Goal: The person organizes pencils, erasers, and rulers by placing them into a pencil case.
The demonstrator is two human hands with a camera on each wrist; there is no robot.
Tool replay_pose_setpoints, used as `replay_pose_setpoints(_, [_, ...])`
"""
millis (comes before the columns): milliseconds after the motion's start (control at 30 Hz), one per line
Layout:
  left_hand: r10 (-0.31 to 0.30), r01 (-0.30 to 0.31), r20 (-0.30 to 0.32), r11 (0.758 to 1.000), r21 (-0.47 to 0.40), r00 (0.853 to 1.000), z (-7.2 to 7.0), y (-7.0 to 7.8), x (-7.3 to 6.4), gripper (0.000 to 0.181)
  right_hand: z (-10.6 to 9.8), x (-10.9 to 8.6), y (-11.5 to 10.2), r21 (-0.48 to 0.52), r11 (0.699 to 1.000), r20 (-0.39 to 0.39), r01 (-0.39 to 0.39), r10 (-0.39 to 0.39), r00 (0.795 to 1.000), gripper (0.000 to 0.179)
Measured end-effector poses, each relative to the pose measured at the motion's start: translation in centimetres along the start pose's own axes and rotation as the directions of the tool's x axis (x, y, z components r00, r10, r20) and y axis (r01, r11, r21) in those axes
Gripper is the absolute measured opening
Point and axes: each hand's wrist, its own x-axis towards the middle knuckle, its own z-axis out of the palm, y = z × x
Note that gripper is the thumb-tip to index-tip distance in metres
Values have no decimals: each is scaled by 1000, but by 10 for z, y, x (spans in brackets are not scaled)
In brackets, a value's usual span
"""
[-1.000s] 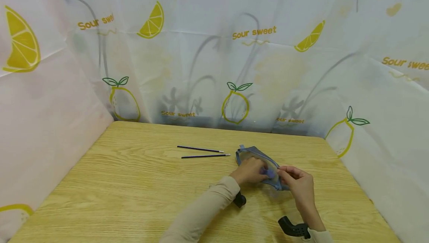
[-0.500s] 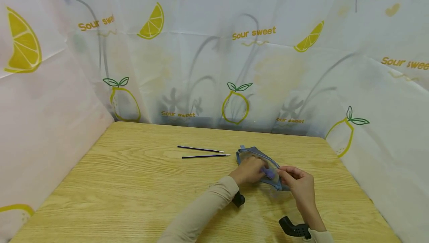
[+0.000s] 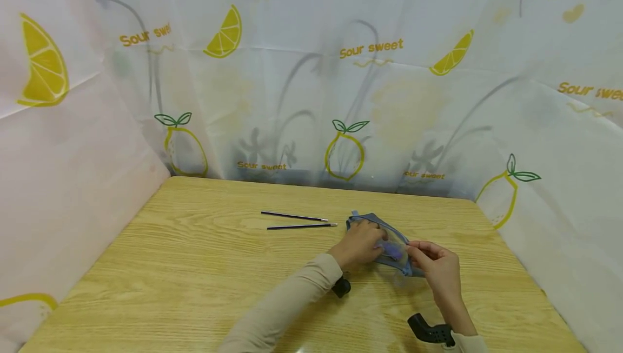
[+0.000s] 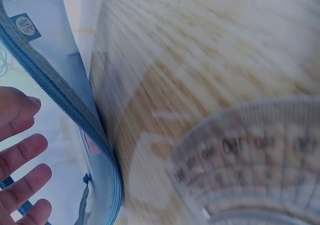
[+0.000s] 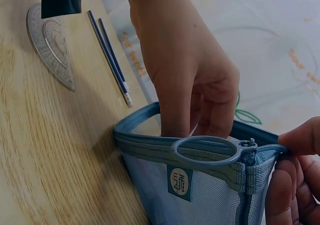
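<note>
A blue mesh zip pouch (image 3: 372,218) stands gaping on the table, with a ring pull (image 5: 207,161) on its zipper. My left hand (image 3: 359,242) reaches into its mouth from the left; in the left wrist view its fingers (image 4: 30,182) are spread apart and hold nothing. My right hand (image 3: 438,266) pinches the pouch's rim at the right end, beside the zipper. Something purple (image 3: 391,250) shows inside the pouch near the left fingers.
Two dark pencils (image 3: 294,216) with white ends lie left of the pouch. A clear protractor (image 5: 50,47) lies on the wooden table (image 3: 194,255) near the left wrist. A printed lemon curtain (image 3: 272,82) closes off the back and sides.
My left hand has shifted a little to the left, away from the purple thing, and its fingers have straightened. The right hand keeps its pinch on the rim. The pencils lie still.
</note>
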Motion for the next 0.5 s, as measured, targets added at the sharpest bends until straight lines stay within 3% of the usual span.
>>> replay_pose_setpoints(267, [17, -17, -1, 997, 71, 1000, -5, 1, -6, 25, -1, 0, 2, -3, 1000, 10, 30, -30, 999, 25])
replay_pose_setpoints(500, [54, -53, -20, 998, 35, 998, -11, -5, -12, 25, -1, 1, 4, -7, 1000, 6, 26, -26, 1000, 24])
